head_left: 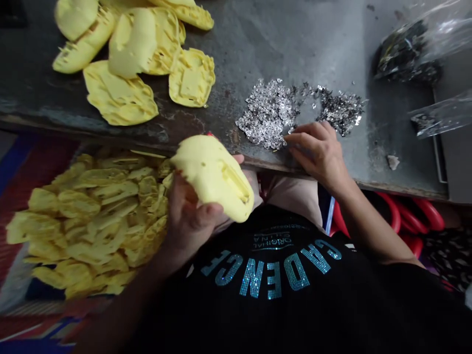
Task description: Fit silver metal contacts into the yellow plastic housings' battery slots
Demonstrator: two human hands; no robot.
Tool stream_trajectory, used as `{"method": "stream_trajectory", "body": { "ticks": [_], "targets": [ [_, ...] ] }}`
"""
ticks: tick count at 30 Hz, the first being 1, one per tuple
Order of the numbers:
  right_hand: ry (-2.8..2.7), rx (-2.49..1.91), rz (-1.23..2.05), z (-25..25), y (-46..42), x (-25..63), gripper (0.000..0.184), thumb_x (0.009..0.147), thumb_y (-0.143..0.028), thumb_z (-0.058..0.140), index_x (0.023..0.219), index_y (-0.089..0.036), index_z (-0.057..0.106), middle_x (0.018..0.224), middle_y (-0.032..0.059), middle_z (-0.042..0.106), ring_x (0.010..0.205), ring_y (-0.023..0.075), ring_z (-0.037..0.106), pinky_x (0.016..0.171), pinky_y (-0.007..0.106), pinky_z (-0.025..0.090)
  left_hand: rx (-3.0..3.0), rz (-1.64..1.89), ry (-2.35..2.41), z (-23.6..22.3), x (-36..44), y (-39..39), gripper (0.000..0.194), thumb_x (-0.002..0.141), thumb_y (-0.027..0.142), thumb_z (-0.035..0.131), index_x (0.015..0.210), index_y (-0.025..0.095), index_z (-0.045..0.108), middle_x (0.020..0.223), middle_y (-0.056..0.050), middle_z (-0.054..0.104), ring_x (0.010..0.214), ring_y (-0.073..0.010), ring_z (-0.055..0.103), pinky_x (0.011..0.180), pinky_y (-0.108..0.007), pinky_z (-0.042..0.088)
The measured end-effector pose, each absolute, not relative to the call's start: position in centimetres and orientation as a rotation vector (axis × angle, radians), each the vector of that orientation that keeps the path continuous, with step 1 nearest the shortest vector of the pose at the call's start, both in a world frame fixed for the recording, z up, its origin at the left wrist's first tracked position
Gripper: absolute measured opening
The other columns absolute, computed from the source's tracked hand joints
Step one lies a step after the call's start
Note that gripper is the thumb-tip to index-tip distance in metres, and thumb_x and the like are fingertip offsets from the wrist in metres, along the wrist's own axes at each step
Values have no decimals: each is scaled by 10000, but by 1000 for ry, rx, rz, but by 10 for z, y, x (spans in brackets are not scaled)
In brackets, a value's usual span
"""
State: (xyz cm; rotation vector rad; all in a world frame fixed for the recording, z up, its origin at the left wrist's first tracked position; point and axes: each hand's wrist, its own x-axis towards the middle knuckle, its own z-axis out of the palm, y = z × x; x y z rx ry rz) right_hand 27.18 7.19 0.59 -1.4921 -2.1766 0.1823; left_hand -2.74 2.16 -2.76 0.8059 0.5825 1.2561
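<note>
Below left hand (190,219), black T-shirt (295,314) reads "CADENCE".

A worn grey workbench (295,49) carries a loose pile of pale yellow moulded foam pieces (132,59) at its left end, a scatter of small silver sequin-like flakes (269,113) at centre running into a darker metallic patch (341,110), and, at right, a clear plastic bag of dark contents (405,51) near a clear plastic strip (440,115) and a small pale chip (393,162). Below the bench edge, a larger heap of yellow foam pieces (84,226) lies on a red-and-blue striped woven mat (37,167).
</note>
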Motion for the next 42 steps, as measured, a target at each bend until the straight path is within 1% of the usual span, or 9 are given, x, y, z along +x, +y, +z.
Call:
{"method": "stream_trajectory", "body": {
  "ticks": [3,6,12,17,21,25,31,37,42],
  "targets": [
    [-2339,-1514,10,-4,83,282,221,1152,-342,683,1307,-330,840,1360,74,801,1247,343,651,1058,570,521,797,1250,558,-32,-24,23,798,982,558,924,1666,249,654,1556,-119,807,1375,-290,789,972,-315,743],
    [-2324,-1505,-25,-8,70,297,148,1153,-362,694,1189,-334,835,1315,47,796,1223,332,646,1038,559,500,731,1131,533,-38,-24,20,750,1023,630,869,1646,264,670,1465,-116,841,1121,-266,864,927,-357,760],
    [-2151,-1546,-19,-2,39,315,108,1138,-363,732,1139,-320,831,1182,35,825,1118,288,707,978,499,489,632,1067,599,-36,-10,20,695,976,607,927,1547,277,710,1477,-103,820,1240,-273,821,955,-366,760],
    [-2174,-1494,121,-10,49,294,178,1158,-358,680,1183,-298,846,1105,41,800,1093,288,704,960,470,467,643,1067,619,-30,3,20,653,959,608,946,1477,262,750,1444,-96,843,1243,-259,829,970,-360,763],
    [-2193,-1570,99,-18,57,282,233,1155,-446,675,1211,-287,837,1098,60,774,1106,312,668,971,480,449,661,1051,641,-30,3,16,665,973,619,927,1506,271,737,1476,-104,835,1305,-293,824,967,-373,764],
    [-2193,-1661,69,-19,58,277,216,1149,-440,646,1153,-293,805,1100,62,754,1122,321,642,1011,501,457,692,1046,647,-30,3,14,671,969,643,921,1505,280,743,1501,-112,831,1312,-325,831,981,-411,763],
    [-2211,-1618,68,-16,54,281,230,1176,-376,585,1141,-294,797,1058,68,770,1079,309,677,997,511,491,666,1080,581,-31,3,9,553,1028,522,870,1510,271,767,1474,-96,849,1326,-284,822,952,-341,765],
    [-2181,-1597,112,-8,35,310,189,1139,-340,645,1117,-284,824,1135,69,823,1110,315,738,978,505,507,698,1093,605,-33,0,7,592,1016,548,871,1516,256,748,1500,-124,820,1372,-312,792,962,-383,778],
    [-2088,-1677,135,-4,37,304,208,1137,-371,646,1134,-283,835,1089,70,823,1110,332,734,1034,545,522,673,1076,629,-31,4,7,591,978,542,903,1480,264,761,1530,-111,806,1341,-326,802,961,-406,777]
  ]
}}
